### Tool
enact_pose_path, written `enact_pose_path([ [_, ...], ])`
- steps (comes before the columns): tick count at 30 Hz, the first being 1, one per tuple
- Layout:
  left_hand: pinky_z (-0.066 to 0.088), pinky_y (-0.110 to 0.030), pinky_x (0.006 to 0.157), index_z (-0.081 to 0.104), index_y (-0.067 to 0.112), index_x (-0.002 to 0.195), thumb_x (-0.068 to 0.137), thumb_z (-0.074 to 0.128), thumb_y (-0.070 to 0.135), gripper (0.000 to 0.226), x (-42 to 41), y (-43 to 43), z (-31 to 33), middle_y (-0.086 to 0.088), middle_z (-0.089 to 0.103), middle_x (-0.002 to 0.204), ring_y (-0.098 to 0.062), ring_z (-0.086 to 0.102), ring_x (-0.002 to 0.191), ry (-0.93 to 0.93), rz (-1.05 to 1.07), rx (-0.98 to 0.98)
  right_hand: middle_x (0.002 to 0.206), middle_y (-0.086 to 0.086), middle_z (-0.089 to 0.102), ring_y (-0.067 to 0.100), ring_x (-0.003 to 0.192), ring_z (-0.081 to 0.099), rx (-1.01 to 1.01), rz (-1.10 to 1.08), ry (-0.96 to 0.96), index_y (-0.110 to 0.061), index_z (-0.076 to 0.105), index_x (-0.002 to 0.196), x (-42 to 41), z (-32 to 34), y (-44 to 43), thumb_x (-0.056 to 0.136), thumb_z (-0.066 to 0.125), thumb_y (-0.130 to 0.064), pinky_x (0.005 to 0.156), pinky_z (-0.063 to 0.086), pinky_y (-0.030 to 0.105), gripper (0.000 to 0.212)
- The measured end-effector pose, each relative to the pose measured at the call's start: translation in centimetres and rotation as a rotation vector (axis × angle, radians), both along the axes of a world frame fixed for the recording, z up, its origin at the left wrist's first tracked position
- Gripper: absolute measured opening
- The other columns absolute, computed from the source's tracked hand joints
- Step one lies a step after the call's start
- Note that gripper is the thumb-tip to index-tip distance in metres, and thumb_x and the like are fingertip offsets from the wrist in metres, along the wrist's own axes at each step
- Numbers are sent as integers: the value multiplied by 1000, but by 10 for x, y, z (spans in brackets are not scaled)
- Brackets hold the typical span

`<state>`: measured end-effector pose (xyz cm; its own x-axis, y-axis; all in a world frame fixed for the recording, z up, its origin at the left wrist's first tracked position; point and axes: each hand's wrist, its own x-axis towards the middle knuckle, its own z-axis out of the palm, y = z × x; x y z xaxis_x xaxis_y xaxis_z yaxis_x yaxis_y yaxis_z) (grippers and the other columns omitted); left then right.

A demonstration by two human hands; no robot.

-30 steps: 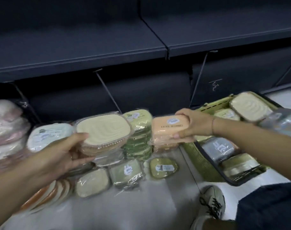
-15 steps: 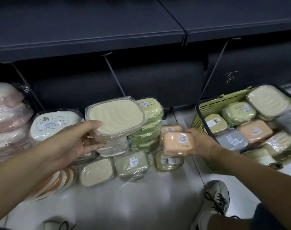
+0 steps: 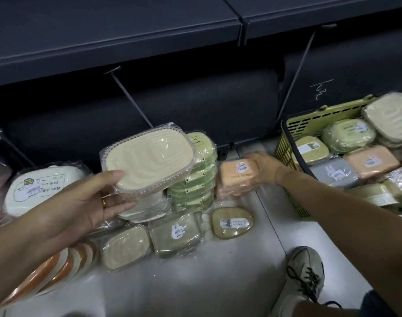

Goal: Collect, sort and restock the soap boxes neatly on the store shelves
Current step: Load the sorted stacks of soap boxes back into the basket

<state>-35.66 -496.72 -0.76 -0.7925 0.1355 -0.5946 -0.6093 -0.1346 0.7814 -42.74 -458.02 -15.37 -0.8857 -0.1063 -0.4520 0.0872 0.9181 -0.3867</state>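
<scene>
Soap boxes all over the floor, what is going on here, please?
A person is sorting wrapped soap boxes by colour on the floor in front of dark shelves. The left grip holds a cream soap box, tilted, over a pile of similar ones. The right grip holds an orange soap box on top of a small orange stack, beside the green stack. More mixed boxes lie in the yellow-green basket at the right.
</scene>
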Motion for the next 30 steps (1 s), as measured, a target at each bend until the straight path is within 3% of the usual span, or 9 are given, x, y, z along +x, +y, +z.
enact_pose_path([
  [6,61,-36,67,74,10,101,14,100,39,95,-1,0,-13,-15,71,113,-27,73,91,-19,-39,-4,148,9,29,29,130,39,29,67,-44,-19,31,149,-1,-15,-11,75,78,-21,112,35,41,88],
  [9,61,-37,68,80,16,83,15,100,38,75,0,-1,-14,-14,72,110,-26,73,90,-22,-60,18,154,10,21,32,134,37,66,30,-32,-22,21,152,6,-16,-15,73,80,-28,112,34,40,99],
  [13,60,-35,68,79,12,86,17,101,35,76,4,-5,-10,-16,72,109,-26,73,89,-30,-67,39,160,7,0,34,146,15,12,-144,-27,-28,5,154,20,-1,-21,66,86,-38,118,22,44,120],
  [16,60,-34,73,69,5,110,22,101,35,99,11,-7,-2,-18,70,114,-28,71,97,-52,-118,26,153,9,22,31,140,30,-213,-398,-2,-20,29,149,36,30,-37,74,82,-31,114,30,40,92],
  [19,60,-33,78,63,5,118,24,101,33,106,22,-13,2,-17,69,116,-26,70,101,-84,-160,32,114,15,63,29,107,61,-636,-782,162,-10,63,103,73,75,-74,87,70,-24,94,48,41,23],
  [21,60,-33,80,63,7,120,24,101,31,107,31,-21,1,-16,69,118,-25,70,102,-91,-165,42,103,14,67,26,92,64,-921,-984,-10,-12,61,93,110,106,-115,88,64,-45,81,54,42,33],
  [23,59,-34,84,61,6,123,29,101,31,105,41,-32,0,-15,68,120,-26,67,108,-95,-183,53,105,12,66,27,96,64,-1110,-956,-311,-17,62,103,145,126,-156,70,61,-67,77,58,41,60],
  [26,54,-36,94,56,7,131,46,98,35,99,60,-50,3,-13,66,126,-28,61,119,-73,-313,33,101,11,69,26,94,66,-1327,-873,-617,-16,63,109,172,129,-203,64,64,-59,76,59,38,63],
  [30,54,-31,94,57,13,130,58,90,44,86,82,-79,3,-6,66,127,-22,62,118,-30,-361,-65,98,11,71,24,85,62,-1506,-968,-728,-12,66,107,184,117,-248,75,68,-38,64,60,30,41],
])
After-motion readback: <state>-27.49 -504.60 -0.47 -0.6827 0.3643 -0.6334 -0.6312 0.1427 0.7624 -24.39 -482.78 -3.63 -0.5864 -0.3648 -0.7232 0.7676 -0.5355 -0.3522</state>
